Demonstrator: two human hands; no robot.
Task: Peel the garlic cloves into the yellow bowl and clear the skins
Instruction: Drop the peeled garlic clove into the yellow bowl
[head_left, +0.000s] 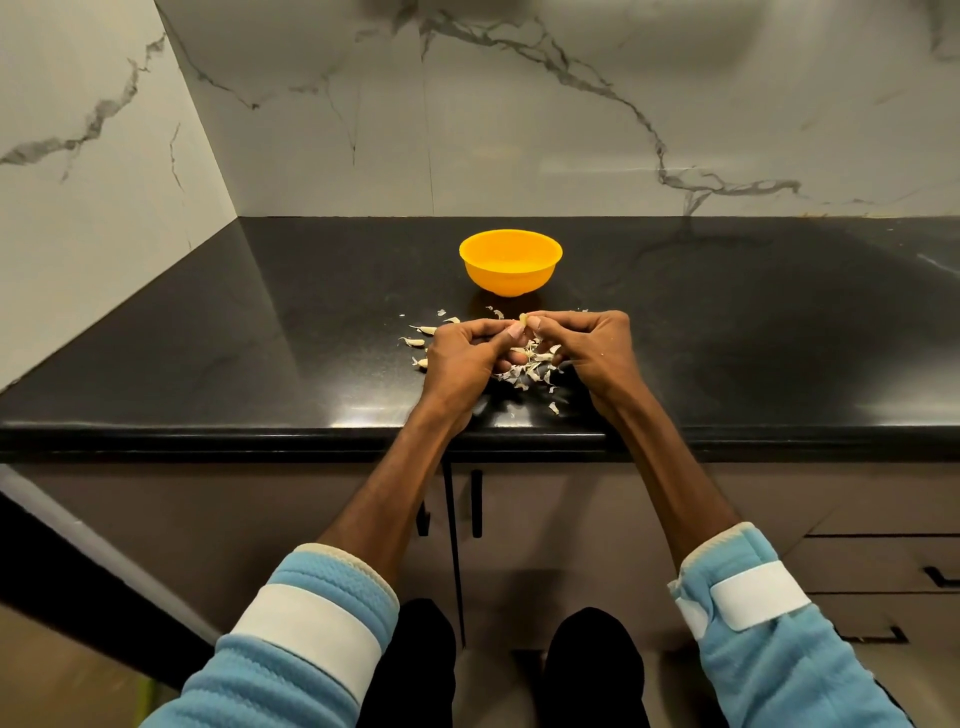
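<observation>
Head view: I see the left hand (462, 358) and right hand (592, 348) both pinching one garlic clove (524, 319). Skins (530, 371) lie beneath, near the yellow bowl (511, 278).

Dim warm light, soft glare on the glossy black counter (363, 410), wide-angle bending at the edges.

Views: one, the head camera, worn on your head.
Facing: forward and down, across the black counter (727, 338) toward the marble back wall (519, 130).
Spread: wide-angle; it takes in the left wall (78, 182) through to the drawers (883, 566) at right.
Nearness: close; your sleeves (306, 623) fill the bottom corners.
Centre: your left hand (462, 358) and right hand (592, 353) meet on a garlic clove (523, 319), just below mid-frame.
Far: yellow bowl (510, 262), just beyond the hands.
Near: cabinet doors (519, 519), under the counter's near edge.
</observation>
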